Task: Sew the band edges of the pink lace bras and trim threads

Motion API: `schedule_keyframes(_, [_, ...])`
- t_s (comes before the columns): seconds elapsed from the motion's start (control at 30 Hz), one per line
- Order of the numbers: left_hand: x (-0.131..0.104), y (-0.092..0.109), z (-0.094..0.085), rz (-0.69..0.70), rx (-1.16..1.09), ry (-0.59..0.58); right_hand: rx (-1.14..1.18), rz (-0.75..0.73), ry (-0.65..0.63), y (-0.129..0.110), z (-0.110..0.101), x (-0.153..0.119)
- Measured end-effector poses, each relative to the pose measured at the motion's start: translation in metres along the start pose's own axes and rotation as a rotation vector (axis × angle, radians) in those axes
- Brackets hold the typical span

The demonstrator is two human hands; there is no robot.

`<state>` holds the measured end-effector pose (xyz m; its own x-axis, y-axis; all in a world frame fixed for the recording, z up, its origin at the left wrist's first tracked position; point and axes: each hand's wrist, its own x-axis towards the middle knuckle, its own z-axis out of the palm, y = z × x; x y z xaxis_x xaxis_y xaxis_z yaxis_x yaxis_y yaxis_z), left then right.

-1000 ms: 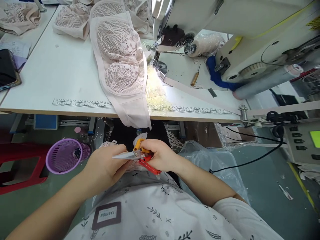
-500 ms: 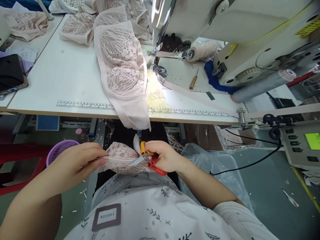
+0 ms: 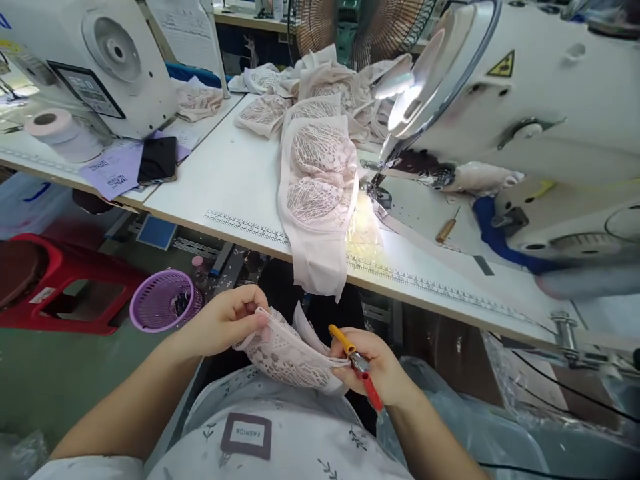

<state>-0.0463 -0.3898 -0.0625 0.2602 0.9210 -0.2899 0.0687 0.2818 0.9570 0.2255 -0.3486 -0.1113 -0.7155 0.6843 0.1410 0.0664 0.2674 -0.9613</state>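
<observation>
Lace pc (image 3: 295, 363) btwn L hand (image 3: 220, 327), R hand (image 3: 387, 373), touching both.

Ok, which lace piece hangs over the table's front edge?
The long lace piece beside the right-hand sewing machine: its plain lower end drops past the edge. Other tabletop pieces lie farther back; the held piece is off the table.

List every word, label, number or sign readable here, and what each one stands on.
"FASHION": patch on the shirt, upside down.
Yellow warning triangle, no words: right sewing machine.
Cut off at the edge: blue lettering, left sewing machine.
Too small or blurred to read: screen, hanging sheet, purple paper, table ruler, stool label.
</observation>
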Motion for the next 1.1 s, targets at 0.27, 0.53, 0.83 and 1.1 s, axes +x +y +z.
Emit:
schedule_keyframes(0.27, [0.002,0.004,0.012,-0.088,-0.133,-0.032,-0.013,-0.016,0.021,0.015,-0.004,-0.014])
schedule_keyframes(0.53, [0.013,0.009,0.037,0.150,0.078,0.264,0.031,-0.054,0.107,0.023,0.005,-0.018])
schedule_keyframes(0.83, [0.029,0.009,0.057,0.469,0.393,0.367,0.293,0.079,0.203,0.040,0.012,-0.030])
schedule_keyframes(1.1, [0.035,0.015,0.069,0.683,0.715,0.388,-0.011,0.107,0.160,0.032,-0.005,-0.025])
